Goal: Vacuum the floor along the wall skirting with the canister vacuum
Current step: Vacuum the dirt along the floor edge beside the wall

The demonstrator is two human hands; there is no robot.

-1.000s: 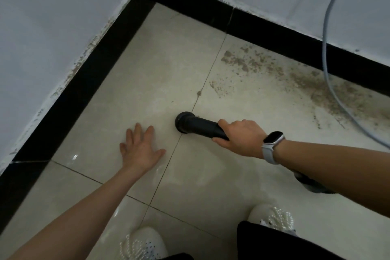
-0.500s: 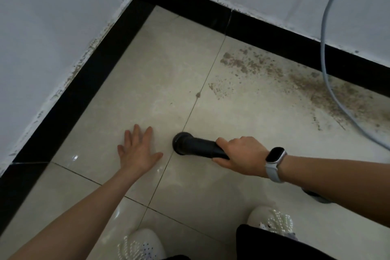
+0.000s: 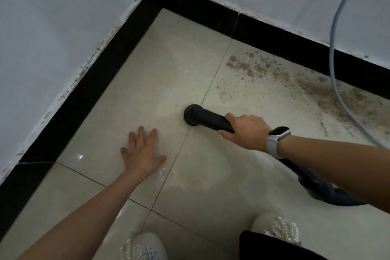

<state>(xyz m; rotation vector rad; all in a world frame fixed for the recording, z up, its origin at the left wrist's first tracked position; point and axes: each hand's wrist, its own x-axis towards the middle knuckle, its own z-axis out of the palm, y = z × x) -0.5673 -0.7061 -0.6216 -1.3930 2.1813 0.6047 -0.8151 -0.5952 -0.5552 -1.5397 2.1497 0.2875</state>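
Two hands work: the right hand (image 3: 245, 131) grips the vacuum nozzle (image 3: 193, 114) on the floor tile (image 3: 168, 74), left hand (image 3: 141, 152) spread flat. Mid-sweep; next, steering toward the dirt (image 3: 316, 88) by the skirting (image 3: 285, 40).

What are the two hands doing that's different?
The left hand lies flat on the floor tile with its fingers spread, holding nothing. The right hand is curled round the black vacuum hose, whose round end sits on the floor. The right wrist wears a watch with a white strap; the left wrist is bare. Both reach toward the corner by the black skirting.
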